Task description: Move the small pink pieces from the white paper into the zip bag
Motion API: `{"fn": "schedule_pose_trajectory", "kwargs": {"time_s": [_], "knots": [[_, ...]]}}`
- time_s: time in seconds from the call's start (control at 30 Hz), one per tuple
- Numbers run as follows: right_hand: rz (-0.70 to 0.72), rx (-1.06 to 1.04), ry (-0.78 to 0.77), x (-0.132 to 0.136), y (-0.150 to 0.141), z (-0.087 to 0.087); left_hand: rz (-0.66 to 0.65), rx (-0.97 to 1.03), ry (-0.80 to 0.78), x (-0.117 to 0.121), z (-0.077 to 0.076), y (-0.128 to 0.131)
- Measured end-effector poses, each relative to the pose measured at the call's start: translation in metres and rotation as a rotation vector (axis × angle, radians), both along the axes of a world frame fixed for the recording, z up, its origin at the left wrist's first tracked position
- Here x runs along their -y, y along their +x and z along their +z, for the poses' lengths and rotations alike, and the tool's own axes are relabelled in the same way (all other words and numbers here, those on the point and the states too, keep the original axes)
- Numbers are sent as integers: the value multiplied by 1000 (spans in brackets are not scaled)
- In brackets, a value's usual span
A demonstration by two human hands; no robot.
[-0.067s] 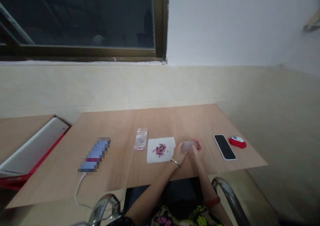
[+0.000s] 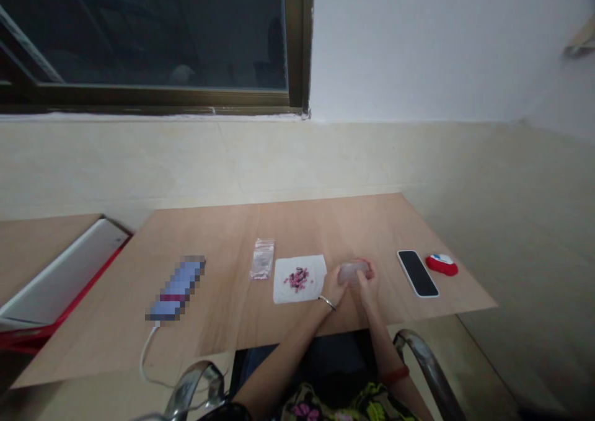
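Note:
My left hand [image 2: 333,286], with a silver bangle at its wrist, is closed on the left end of a small translucent rectangular plastic thing [image 2: 349,274]. Whether this is a bag or a flat case I cannot tell. At its other end my right hand [image 2: 369,283] grips it too, thumb on top and fingers behind. Just left of my hands lies a white sheet of paper [image 2: 284,289] with a small heap of pink and dark beads or bits [image 2: 298,279] on it. Beyond the sheet rests a clear zip bag [image 2: 263,260].
On the right of the wooden table [image 2: 223,309] lie a white-edged phone [image 2: 418,274] and a red-and-white mouse-shaped object [image 2: 442,264]. A blurred-out phone [image 2: 178,289] with a white cable [image 2: 145,353] is on the left. Metal chair arms [image 2: 425,362] flank me.

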State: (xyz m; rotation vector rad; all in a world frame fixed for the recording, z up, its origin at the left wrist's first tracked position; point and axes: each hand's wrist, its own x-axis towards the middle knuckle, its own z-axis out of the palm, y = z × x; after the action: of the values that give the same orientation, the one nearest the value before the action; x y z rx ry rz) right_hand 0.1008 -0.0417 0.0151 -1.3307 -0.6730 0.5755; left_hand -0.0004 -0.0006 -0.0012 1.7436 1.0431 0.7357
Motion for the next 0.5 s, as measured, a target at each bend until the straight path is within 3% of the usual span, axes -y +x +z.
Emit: {"fn": "schedule_pose_trajectory", "kwargs": {"time_s": [0.17, 0.3, 0.5], "knots": [[-26, -27, -29, -2, 0, 1, -20, 2, -4, 0, 2, 1], [-14, -106, 2, -7, 4, 3, 58, 80, -80, -1, 1, 4], [112, -77, -87, -12, 15, -15, 141, 263, -185, -2, -2, 9]]}}
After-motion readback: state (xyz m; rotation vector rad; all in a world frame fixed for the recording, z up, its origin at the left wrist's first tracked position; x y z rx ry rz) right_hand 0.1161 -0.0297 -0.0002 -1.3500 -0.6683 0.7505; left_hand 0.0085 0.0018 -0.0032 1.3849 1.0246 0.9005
